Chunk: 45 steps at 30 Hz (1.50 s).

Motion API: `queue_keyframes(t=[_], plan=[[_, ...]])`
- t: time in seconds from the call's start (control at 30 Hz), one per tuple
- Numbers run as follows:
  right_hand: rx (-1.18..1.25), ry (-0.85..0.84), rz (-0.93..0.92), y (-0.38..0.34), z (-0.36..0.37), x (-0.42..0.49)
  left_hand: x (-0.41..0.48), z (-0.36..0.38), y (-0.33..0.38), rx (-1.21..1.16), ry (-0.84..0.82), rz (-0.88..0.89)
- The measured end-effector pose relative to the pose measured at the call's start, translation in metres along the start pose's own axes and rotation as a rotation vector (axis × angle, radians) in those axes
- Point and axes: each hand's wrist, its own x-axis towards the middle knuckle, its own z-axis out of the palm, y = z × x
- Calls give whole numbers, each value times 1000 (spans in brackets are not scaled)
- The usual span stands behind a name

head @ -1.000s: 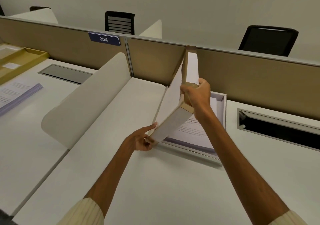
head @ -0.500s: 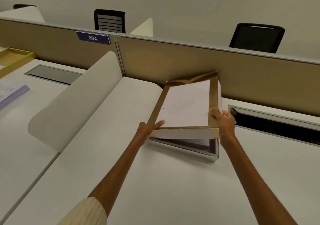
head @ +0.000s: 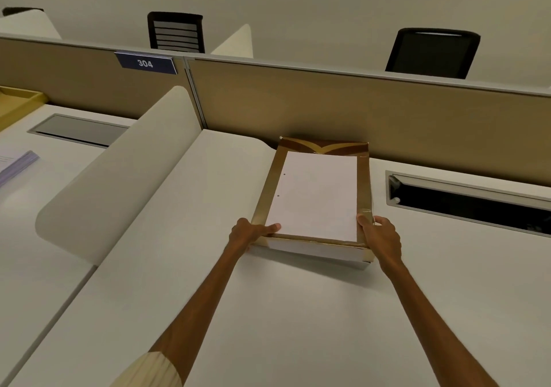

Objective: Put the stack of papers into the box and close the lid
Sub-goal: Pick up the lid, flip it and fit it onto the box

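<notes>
The box (head: pixel 316 248) is found on the white desk (head: pixel 268 312), its far end close against the tan partition (head: pixel 387 124). The lid (head: pixel 313 195), gold-bordered with a white central panel and a brown motif at its far end, is seen lying flat over the box and square to it. No gap between lid and box can be made out along the near edge, though full seating cannot be confirmed from this angle.

The stack of papers is not visible; it is judged to be inside the box, under the lid. This cannot be verified directly.

The left hand (head: pixel 249 234) is placed at the near left corner, thumb laid flat on the lid top, the remaining fingers curled down the side, out of sight. The right hand (head: pixel 380 236) is placed at the near right corner, thumb on the gold border, fingers wrapped loosely round the corner. Both grips are judged to be pressing holds.

The task is assessed as nearly complete. Outstanding: a final press to seat the lid, if required, and release by both hands.

A separate sheaf of paper (head: pixel 15 166) is noted on the desk at far left, well apart.
</notes>
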Motion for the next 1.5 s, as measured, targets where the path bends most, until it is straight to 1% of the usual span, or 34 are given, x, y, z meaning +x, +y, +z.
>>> queue_keyframes(t=[0.1,0.2,0.27,0.37,0.47,0.53,0.67,0.73,0.8,0.87,1.0,1.1,1.23,1.37,1.5], plan=[[-187,84,-111,2,2,-6,1,3,-3,60,52,43],[-294,106,-169,7,7,-10,-1,9,-8,175,113,97],[-295,107,-182,11,11,-12,-5,12,-11,251,160,132],[-274,118,-186,21,17,-14,-10,17,-13,291,200,166],[-224,133,-184,29,22,-14,-10,21,-14,363,214,182],[-216,146,-189,32,25,-14,-6,22,-12,371,193,198],[-273,162,-213,36,28,-13,13,18,-4,227,105,302],[-281,164,-240,38,25,-10,22,18,1,149,109,306],[-239,134,-246,41,22,-3,28,21,7,79,135,328],[-137,70,-208,41,19,10,36,24,16,-6,156,355],[198,-7,-74,24,14,46,55,26,40,-89,185,391],[345,-21,-26,3,16,76,71,23,62,-172,204,378],[419,22,17,-24,24,115,101,12,94,-311,167,230],[410,22,127,-43,32,152,136,12,118,-348,185,191],[355,73,143,-53,36,178,160,22,137,-370,229,201]])
